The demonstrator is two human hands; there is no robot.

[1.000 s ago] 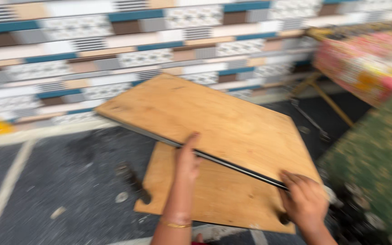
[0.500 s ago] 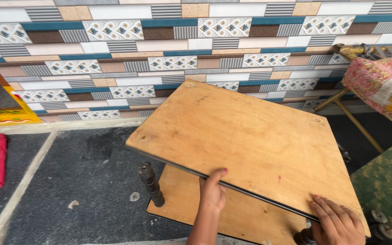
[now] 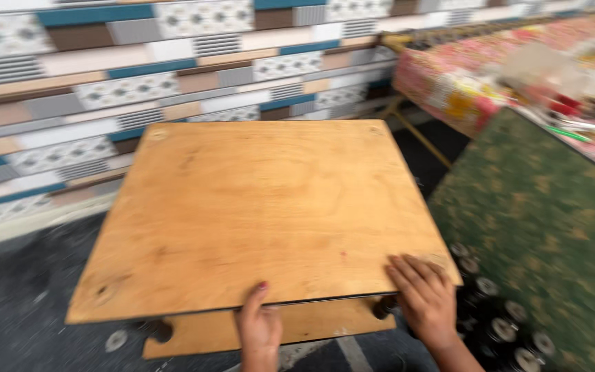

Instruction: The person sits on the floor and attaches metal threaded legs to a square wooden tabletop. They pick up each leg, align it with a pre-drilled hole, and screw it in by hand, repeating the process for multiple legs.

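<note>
Plywood fills the middle of the view: a tan board [image 3: 256, 207] with a dark edge, held nearly flat above a second, lower board [image 3: 311, 329] of the same wood. At the near edge the left hand [image 3: 258, 329] grips the top board, thumb up over the upper face and the other fingers hidden beneath, so it is clamped on the edge. The right hand [image 3: 427, 300] lies at the near right corner with its fingers spread flat on the top face; whether anything curls under the edge there I cannot tell. Between the two boards, dark turned legs show as stubs: one [image 3: 160, 331] at the near left, one [image 3: 384, 306] just beside the right hand. A few more dark turned pieces with pale ends [image 3: 500, 329] lie on the floor to the right of that hand, close to a green patterned cloth [image 3: 552, 227] that drapes down on the right side. The floor [image 3: 15, 289] is dark grey and speckled, with a pale round spot [image 3: 115, 340] near the left leg. Beyond the cloth, a table [image 3: 463, 83] under a pink and yellow flowered cover carries blurred small items. At the far side, past the board's back edge, runs a wall [image 3: 139, 62] of striped tiles in teal, brown, cream and grey.
</note>
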